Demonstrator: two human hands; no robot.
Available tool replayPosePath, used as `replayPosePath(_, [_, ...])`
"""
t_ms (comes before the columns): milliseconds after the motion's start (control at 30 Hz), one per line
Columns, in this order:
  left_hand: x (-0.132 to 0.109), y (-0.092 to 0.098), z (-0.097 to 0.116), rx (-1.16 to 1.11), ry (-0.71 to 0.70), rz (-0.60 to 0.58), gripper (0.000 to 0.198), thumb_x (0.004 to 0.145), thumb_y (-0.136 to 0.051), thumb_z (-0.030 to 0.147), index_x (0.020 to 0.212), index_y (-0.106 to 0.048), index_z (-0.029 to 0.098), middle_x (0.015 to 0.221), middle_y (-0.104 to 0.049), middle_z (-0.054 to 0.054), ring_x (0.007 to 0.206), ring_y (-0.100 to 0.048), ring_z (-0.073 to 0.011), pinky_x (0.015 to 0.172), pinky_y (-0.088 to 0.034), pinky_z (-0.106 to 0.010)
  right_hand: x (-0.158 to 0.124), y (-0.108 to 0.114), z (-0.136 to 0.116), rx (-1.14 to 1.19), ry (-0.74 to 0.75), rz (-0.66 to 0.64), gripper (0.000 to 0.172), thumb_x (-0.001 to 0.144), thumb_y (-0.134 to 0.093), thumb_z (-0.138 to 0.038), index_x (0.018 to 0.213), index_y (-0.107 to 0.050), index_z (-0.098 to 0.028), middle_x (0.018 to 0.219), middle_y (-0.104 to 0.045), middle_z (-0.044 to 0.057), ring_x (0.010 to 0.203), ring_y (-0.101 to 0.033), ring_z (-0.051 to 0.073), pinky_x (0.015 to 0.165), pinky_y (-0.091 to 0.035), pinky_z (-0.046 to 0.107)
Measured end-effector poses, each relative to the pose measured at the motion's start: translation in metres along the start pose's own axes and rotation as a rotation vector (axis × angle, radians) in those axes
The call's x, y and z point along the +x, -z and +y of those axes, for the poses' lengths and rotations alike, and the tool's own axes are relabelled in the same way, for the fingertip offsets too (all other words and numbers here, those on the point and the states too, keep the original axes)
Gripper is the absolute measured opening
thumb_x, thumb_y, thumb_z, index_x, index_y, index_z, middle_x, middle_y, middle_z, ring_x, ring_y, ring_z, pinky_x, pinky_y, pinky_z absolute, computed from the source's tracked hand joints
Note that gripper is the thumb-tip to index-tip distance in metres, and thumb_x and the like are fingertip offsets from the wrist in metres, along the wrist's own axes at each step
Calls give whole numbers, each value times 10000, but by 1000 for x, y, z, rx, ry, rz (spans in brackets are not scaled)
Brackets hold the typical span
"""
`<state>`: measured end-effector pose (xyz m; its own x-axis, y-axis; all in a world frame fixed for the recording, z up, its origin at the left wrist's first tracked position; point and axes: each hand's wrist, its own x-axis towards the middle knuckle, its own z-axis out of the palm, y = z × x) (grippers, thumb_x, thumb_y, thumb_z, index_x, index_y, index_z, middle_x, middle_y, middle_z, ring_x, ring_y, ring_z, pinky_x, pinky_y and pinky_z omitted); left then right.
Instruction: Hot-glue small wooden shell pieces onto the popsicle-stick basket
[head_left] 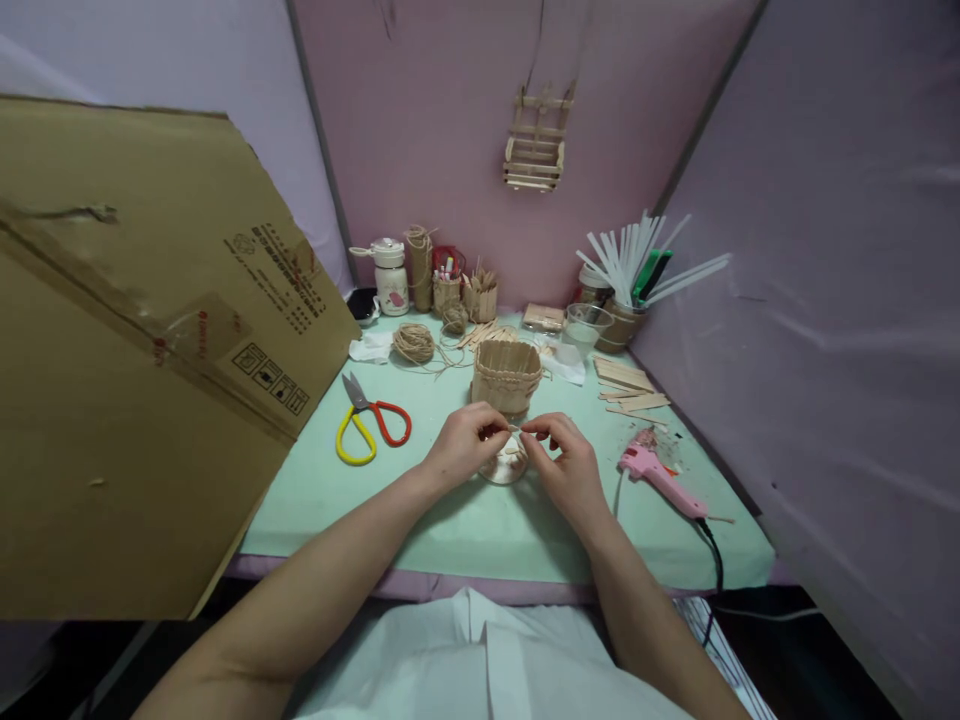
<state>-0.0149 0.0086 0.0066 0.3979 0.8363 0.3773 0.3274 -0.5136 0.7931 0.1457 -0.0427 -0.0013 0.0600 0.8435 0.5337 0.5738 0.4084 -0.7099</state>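
Note:
My left hand and my right hand meet over the middle of the table, fingertips pinched close together. Between them runs a small thin pale piece, too small to tell whether twine or wood. Just below the fingers lies a small round whitish dish with little pale bits in it, partly covered by my hands. Directly behind stands a basket made of wooden craft sticks, with a braided twine rim.
Scissors with yellow and red handles lie left, beside a large cardboard sheet. A pink glue gun with its cord rests right, near loose craft sticks. Behind are a twine ball, a bottle and glue sticks.

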Motion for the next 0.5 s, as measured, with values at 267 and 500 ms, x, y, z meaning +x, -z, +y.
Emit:
replayPosePath(267, [-2, -2, -2, 27, -86, -103, 133, 763, -559, 142, 740, -684, 180, 758, -600, -25, 702, -539, -127, 651, -398, -236, 3, 13, 0, -220, 157, -113, 109, 898, -514, -251, 856, -611, -225, 879, -631, 57, 866, -546, 219, 773, -406, 359])
replayPosePath(500, [-3, -2, -4, 31, -117, -126, 121, 766, -564, 140, 733, -677, 168, 752, -596, -25, 713, -544, -125, 655, -398, -229, 3, 14, 0, -279, 157, -198, 102, 908, -507, -244, 849, -588, -226, 880, -620, 48, 871, -529, 220, 765, -374, 352])
